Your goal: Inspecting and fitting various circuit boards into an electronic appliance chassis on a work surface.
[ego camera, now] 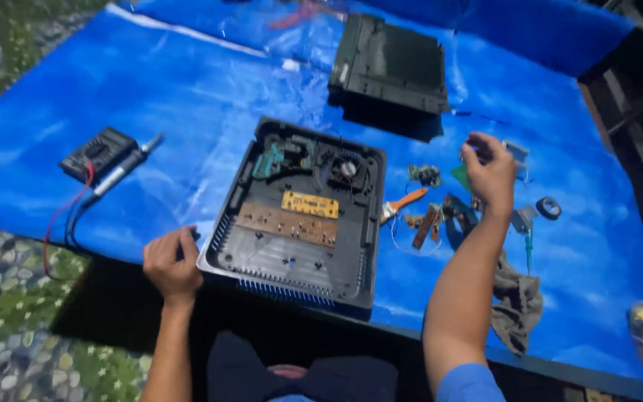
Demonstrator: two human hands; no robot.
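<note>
An open black device case [295, 260] lies on the blue tarp, showing a small fan [347, 169], a yellow circuit board [309, 204] and a brown board [286, 224]. My left hand [172, 263] rests at the case's front left corner, fingers curled against its edge. My right hand [489, 173] hovers over the scattered parts to the right of the case, fingers closed on something small that I cannot identify. The case's black cover [390, 67] lies further back.
A black multimeter [98, 152] with red and black leads and a pen-like tool [123, 172] lie on the left. An orange-handled brush [403, 202], small boards, a tape roll [548, 208], a screwdriver [528, 242] and a grey rag [516, 301] sit on the right.
</note>
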